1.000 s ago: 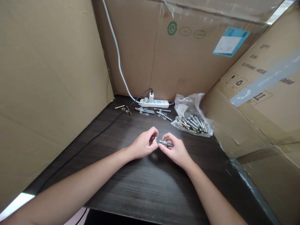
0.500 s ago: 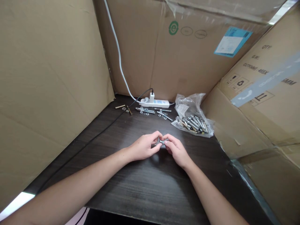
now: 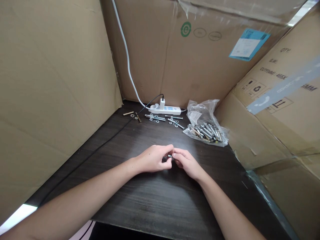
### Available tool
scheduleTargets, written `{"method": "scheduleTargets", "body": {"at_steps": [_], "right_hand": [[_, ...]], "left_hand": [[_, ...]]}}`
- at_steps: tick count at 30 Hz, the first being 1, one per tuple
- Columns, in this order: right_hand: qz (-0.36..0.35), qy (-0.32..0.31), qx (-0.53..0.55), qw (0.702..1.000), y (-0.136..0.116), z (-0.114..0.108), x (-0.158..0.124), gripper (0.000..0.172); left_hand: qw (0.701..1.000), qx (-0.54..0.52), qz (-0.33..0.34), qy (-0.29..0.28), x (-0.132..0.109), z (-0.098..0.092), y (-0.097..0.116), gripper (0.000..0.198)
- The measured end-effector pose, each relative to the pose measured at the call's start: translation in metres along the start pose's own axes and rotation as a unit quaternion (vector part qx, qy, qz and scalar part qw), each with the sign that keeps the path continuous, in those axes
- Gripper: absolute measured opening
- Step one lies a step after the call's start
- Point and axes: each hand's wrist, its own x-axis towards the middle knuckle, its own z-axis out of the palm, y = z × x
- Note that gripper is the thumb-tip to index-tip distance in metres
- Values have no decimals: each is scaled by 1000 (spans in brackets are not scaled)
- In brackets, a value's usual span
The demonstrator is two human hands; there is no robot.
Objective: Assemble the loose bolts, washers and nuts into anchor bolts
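A small shiny metal bolt is held between my two hands above the dark table, and fingers cover most of it. My right hand pinches it between thumb and forefinger. From the other side, my left hand curls thumb and forefinger about its exposed end, the fingertips close together at the metal. Whether a nut or washer sits on the bolt is too small to tell.
Loose bolts, washers and nuts lie in groups before a white power strip. Brass-coloured sleeves lie farther left. A clear plastic bag holds several anchor bolts. A black cable crosses the left side; cardboard walls enclose the table.
My hands have lowered slightly and drawn closer together. Less of the bolt shows now, and my left thumb and forefinger have shifted around its end.
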Motion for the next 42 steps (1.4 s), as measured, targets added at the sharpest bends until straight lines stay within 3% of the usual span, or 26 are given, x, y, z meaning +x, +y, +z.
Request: {"method": "scheduleTargets", "body": {"at_steps": [4,11,27,33,37,42], "right_hand": [[37,-9,53,998,0,-1,0,26],[56,32,127,990,7,-3,4,28],[44,17,140,989,6,-4,2,27],[27,45,50,997,5,-2,4,26],[-23,78,-47,996,5,-1,5,21],[-62,114,-135,982,7,0,4,18]], "left_hand": [[1000,-15,8,-13,0,-3,1,7],[998,-58,-12,-15,-2,-7,1,16],[998,-53,-29,34,0,-1,-4,17],[998,-53,-21,29,-1,0,-5,17],[992,-112,-33,53,0,4,-9,24],[983,-170,-30,60,3,8,-11,17]]}}
